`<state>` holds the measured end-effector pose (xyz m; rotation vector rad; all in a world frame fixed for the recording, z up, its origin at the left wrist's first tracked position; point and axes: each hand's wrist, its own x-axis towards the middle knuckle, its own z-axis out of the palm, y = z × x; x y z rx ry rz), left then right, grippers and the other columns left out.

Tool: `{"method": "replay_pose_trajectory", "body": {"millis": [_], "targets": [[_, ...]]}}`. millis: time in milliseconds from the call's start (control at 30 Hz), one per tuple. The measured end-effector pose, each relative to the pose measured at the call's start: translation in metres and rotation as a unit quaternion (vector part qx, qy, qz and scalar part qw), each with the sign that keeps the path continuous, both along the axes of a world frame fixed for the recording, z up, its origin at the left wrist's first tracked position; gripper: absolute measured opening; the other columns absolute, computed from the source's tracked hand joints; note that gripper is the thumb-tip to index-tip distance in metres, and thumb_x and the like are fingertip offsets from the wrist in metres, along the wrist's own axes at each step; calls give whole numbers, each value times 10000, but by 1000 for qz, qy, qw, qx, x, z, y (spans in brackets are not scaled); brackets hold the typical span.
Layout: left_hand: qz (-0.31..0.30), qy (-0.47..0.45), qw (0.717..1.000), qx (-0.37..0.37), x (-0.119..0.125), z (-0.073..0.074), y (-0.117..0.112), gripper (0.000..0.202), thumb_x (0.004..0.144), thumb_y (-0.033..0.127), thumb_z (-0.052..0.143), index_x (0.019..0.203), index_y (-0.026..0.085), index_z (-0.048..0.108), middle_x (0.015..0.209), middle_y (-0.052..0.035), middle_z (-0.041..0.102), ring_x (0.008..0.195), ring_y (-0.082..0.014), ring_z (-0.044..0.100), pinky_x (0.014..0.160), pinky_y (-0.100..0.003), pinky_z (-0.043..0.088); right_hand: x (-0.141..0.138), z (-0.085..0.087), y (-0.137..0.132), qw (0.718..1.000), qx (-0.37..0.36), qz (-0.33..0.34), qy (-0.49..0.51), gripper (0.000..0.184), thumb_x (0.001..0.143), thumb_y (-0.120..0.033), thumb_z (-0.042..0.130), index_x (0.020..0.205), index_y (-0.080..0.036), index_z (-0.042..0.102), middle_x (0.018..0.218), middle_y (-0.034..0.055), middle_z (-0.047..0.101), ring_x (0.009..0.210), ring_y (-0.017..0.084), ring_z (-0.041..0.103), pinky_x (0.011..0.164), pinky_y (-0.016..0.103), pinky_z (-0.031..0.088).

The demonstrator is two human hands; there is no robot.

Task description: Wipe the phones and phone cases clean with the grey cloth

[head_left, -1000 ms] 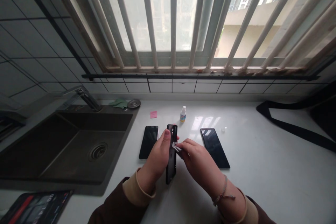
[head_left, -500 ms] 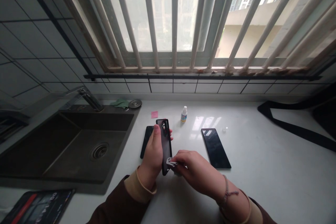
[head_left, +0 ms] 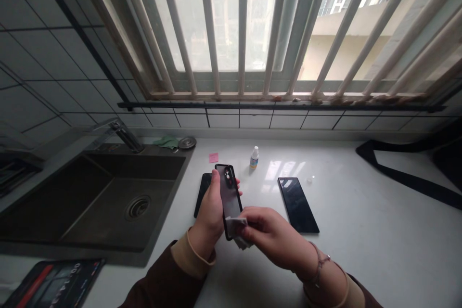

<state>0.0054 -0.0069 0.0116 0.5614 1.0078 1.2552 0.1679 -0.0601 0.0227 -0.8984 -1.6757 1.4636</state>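
My left hand point(head_left: 213, 204) is closed around a phone case point(head_left: 230, 197) with a black rim, a translucent back and camera cutouts near its top. The thumb lies along the case's left edge, and fingertips show past the right edge. Pinched in my right hand point(head_left: 269, 231) is a crumpled whitish wipe point(head_left: 238, 226), which lies over the lower end of the case. Partly hidden behind my left hand, a dark phone point(head_left: 202, 190) rests on the counter. Another black phone point(head_left: 299, 206) lies to the right of my hands.
A small white-capped bottle point(head_left: 254, 159) and a pink sticky note point(head_left: 213, 157) are farther back on the counter point(head_left: 361, 250). Left is a sink point(head_left: 108, 202) with a faucet point(head_left: 124, 134). A black strap point(head_left: 407, 180) lies at right, near a small clear piece point(head_left: 310, 179). A dark box point(head_left: 54, 281) sits front left.
My right hand has shifted the wipe slightly across the lower end of the case, and more of the wipe is spread out. The case has tilted a little in my left hand.
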Motion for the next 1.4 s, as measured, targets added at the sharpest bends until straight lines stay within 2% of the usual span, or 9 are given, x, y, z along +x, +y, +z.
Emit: {"method": "replay_pose_trajectory", "body": {"millis": [133,333,567,800,933,1033,1200,1300,1400], "targets": [[-54,-88,994,-38,-3,9,1,682,992,745,531,1053,110,773,930,-127,792,754,-222,739,747,-333,611,10,-2,6,988,15,-110,104,345,1058,-495,627,915,-198,728,840,21,618,753,167,555,706,297,493],[-133,-171,976,16,-2,14,-2,582,1047,636,519,1160,125,772,1092,-147,811,992,-305,778,927,-410,612,14,-7,14,972,-40,-199,116,356,1005,-540,689,1144,-228,788,1283,94,628,930,191,629,789,315,551],[-53,-41,997,24,3,1,0,485,981,556,694,1190,120,734,1080,-160,809,929,-288,779,867,-388,610,7,-9,13,967,-145,-157,135,429,934,-559,776,1180,-208,769,1088,71,725,890,187,658,760,304,557],[12,178,981,71,1,-20,7,640,908,471,819,1441,239,551,889,-13,747,693,-157,664,674,-245,511,6,-11,13,961,-145,-163,172,423,907,-545,823,1175,-222,774,1047,64,753,924,207,697,864,370,598],[-85,91,991,57,1,-15,2,496,963,596,711,1266,206,664,939,-43,720,772,-166,672,737,-253,532,2,-17,9,947,-178,-120,239,337,934,-474,821,1139,-208,791,1022,64,764,925,202,720,932,407,597],[-181,13,983,32,1,-8,-3,435,959,588,723,1109,180,710,823,-15,665,649,-126,608,653,-226,505,0,-16,7,932,-206,-94,282,287,949,-412,818,1117,-181,793,984,64,765,882,185,722,904,376,597],[-267,-13,963,-36,0,-4,-7,373,981,483,711,1211,189,696,778,-13,664,557,-127,591,513,-216,484,0,-8,10,909,-247,-96,322,335,928,-428,819,1095,-141,781,896,70,758,771,184,720,771,337,615],[-263,-30,957,-116,2,0,-5,363,998,464,650,1165,148,714,891,-86,728,664,-179,680,564,-267,577,6,-12,16,896,-245,-203,309,359,893,-452,832,1095,-160,780,1007,97,785,822,200,737,752,329,638],[-276,-61,944,-169,4,5,-4,457,1027,492,551,1149,87,724,1028,-190,765,797,-247,750,707,-363,648,20,-17,23,886,-146,-384,216,372,904,-514,789,1088,-190,783,1070,104,800,884,242,758,740,358,665]]}}
